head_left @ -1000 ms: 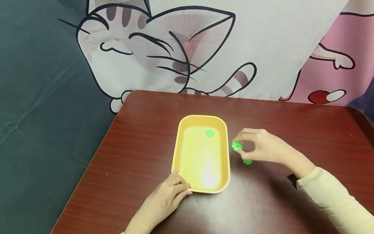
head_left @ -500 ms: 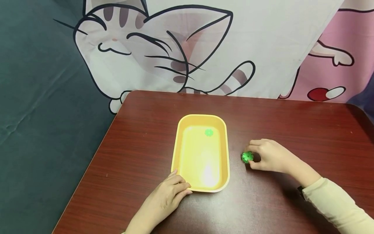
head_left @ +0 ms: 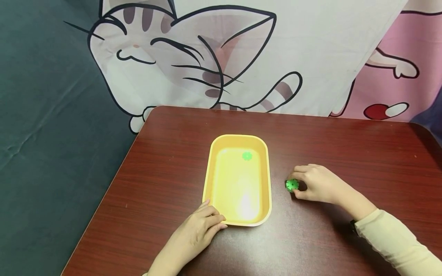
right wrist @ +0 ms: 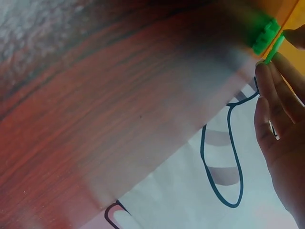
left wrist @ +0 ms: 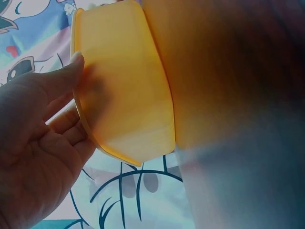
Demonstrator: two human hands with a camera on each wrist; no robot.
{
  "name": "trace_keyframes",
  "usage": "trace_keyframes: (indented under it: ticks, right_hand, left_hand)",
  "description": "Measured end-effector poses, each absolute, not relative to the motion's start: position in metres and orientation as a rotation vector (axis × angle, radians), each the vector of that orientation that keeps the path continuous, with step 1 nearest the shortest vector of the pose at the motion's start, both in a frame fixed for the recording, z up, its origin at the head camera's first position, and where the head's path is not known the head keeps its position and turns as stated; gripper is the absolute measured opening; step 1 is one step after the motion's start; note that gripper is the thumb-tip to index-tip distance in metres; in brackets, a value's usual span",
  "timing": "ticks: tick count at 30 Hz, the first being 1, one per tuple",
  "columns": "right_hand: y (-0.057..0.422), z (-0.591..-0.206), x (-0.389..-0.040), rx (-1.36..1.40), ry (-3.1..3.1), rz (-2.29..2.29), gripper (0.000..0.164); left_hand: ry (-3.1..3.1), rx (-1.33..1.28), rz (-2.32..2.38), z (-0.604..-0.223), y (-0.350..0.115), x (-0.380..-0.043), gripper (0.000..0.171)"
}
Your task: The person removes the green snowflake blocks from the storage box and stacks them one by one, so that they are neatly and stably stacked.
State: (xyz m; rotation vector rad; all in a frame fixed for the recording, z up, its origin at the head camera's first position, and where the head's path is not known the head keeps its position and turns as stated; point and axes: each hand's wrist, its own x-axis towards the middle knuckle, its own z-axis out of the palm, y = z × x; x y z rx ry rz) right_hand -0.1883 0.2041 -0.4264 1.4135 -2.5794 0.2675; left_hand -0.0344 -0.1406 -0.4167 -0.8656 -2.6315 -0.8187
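My right hand [head_left: 319, 184] pinches a green notched plastic disc [head_left: 292, 185] between thumb and fingertips, right of the tray. In the right wrist view the held disc [right wrist: 275, 49] lines up close against another green notched piece [right wrist: 265, 36], which the head view mostly hides beneath it. At the tray's near-left corner my left hand [head_left: 197, 230] holds the rim of the yellow tray [head_left: 207, 174]. The left wrist view has the thumb against the tray's outer wall [left wrist: 126, 86] and the fingers over its rim. Another green disc [head_left: 247, 156] lies inside, toward the far end.
A dark red-brown wooden table [head_left: 165, 153] carries everything. Behind it hangs a white cloth [head_left: 321, 57] printed with a cartoon cat, with a pink part at the right. Dark green cloth [head_left: 41, 153] lies beyond the left table edge.
My right hand has moved toward me and slightly right, bringing its disc onto the green piece on the table; over the last half second it barely moves. My left hand stays on the tray.
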Motion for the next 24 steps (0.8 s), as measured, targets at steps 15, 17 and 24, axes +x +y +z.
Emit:
trace_keyframes:
  ticks: [15,17,24]
  right_hand:
    - [0.2071,-0.4246,-0.1867,1.384,-2.607,0.268,0.027]
    - [0.2069,-0.4241,-0.1873,1.378,-2.617,0.273,0.028]
    - [0.2049,-0.4216,-0.1906,1.38,-2.579,0.322,0.023]
  left_hand:
    - [-2.654,-0.852,-0.822,-0.4151,-0.1395,-0.034,0.005]
    - [-2.664,-0.844,-0.815,-0.4147,-0.1397,-0.0331,0.005]
    - [-2.653,-0.854,-0.797,-0.4143,-0.1391,-0.0332,0.005]
